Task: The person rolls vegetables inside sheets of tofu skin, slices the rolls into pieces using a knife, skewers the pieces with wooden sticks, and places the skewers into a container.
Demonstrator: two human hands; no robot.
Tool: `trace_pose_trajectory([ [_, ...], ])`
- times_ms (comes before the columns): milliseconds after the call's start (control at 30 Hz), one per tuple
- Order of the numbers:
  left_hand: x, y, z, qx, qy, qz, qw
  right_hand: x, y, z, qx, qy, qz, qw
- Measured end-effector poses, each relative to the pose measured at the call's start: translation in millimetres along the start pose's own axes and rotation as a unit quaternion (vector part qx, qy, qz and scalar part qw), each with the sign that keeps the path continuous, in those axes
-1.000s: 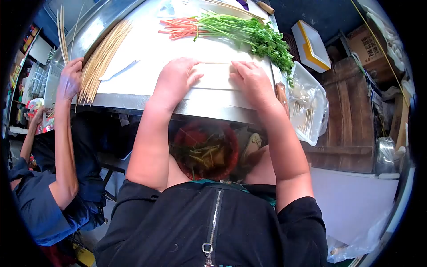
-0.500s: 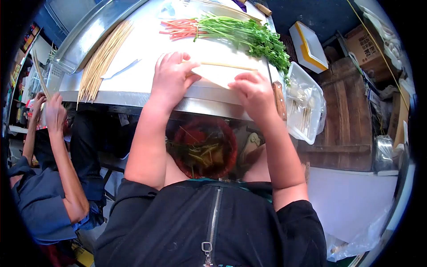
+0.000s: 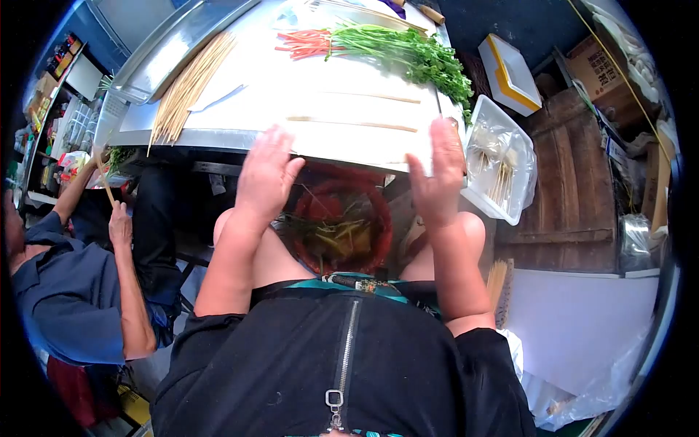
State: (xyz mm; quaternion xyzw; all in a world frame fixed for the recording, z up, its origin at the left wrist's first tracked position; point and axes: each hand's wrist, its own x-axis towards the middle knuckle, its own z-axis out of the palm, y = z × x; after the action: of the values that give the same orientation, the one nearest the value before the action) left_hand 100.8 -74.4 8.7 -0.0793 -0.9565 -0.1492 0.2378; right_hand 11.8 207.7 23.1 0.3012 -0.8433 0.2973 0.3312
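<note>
My left hand is above the near edge of the white work table, fingers stretched out, holding nothing. Level with it on the other side, my right hand has its fingers extended and is empty too. Beyond them on the white surface lie two thin tan strips, a far one and a nearer one. Glare hides whether they are edges of a pale sheet. A bundle of leafy green herbs lies farther back, with red strips at its left end.
Wooden skewers lie beside a metal tray at the left. A plastic-lined white tub holds skewered pieces at the right. Below is a red basin. A co-worker at the left holds a stick.
Both my hands have let go of the pale, thin piece they held and drawn back toward me, fingers opening. Two tan strips now lie on the table. The co-worker's hands have lowered.
</note>
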Motion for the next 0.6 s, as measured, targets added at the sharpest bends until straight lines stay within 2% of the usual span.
trace_pose_trajectory([
  [33,-1,1,-2,0.009,0.078,-0.040,0.996,1,2,-1,0.003,0.064,0.029,0.998],
  [100,2,1,3,0.008,0.089,-0.043,0.995,-2,-1,-3,-0.018,0.058,0.009,0.998],
  [133,3,1,11,0.050,0.036,-0.023,0.998,-4,-1,0,-0.038,0.050,-0.010,0.998],
  [167,3,-1,18,0.093,-0.016,-0.004,0.996,-11,3,9,-0.090,-0.022,-0.043,0.995],
  [200,-1,-5,26,0.097,-0.088,-0.006,0.991,-18,6,17,-0.120,-0.169,-0.035,0.978],
  [233,3,-2,19,0.098,-0.083,-0.009,0.992,-21,5,22,-0.148,-0.312,-0.027,0.938],
  [300,20,1,0,0.032,-0.139,-0.070,0.987,-15,3,17,-0.160,-0.293,-0.055,0.941],
  [333,28,3,-5,-0.007,-0.053,-0.064,0.996,-5,1,13,-0.129,-0.285,-0.022,0.950],
  [367,37,0,-5,-0.008,-0.048,-0.068,0.996,5,-2,10,-0.098,-0.278,0.013,0.955],
  [400,50,-7,-4,-0.093,0.016,-0.105,0.990,19,-6,10,-0.071,-0.214,-0.002,0.974],
  [467,74,-16,-2,-0.235,0.146,-0.155,0.948,53,-9,21,-0.034,-0.196,-0.028,0.980],
  [500,80,-26,9,-0.238,0.150,-0.159,0.947,72,-8,29,0.004,-0.177,-0.050,0.983],
  [533,86,-36,24,-0.371,0.224,-0.190,0.881,92,-10,42,0.021,-0.144,-0.073,0.987],
  [567,89,-46,36,-0.494,0.291,-0.216,0.790,111,-12,55,0.041,-0.147,-0.087,0.985],
  [600,87,-49,37,-0.500,0.297,-0.233,0.780,125,-10,73,0.046,-0.143,-0.099,0.984],
])
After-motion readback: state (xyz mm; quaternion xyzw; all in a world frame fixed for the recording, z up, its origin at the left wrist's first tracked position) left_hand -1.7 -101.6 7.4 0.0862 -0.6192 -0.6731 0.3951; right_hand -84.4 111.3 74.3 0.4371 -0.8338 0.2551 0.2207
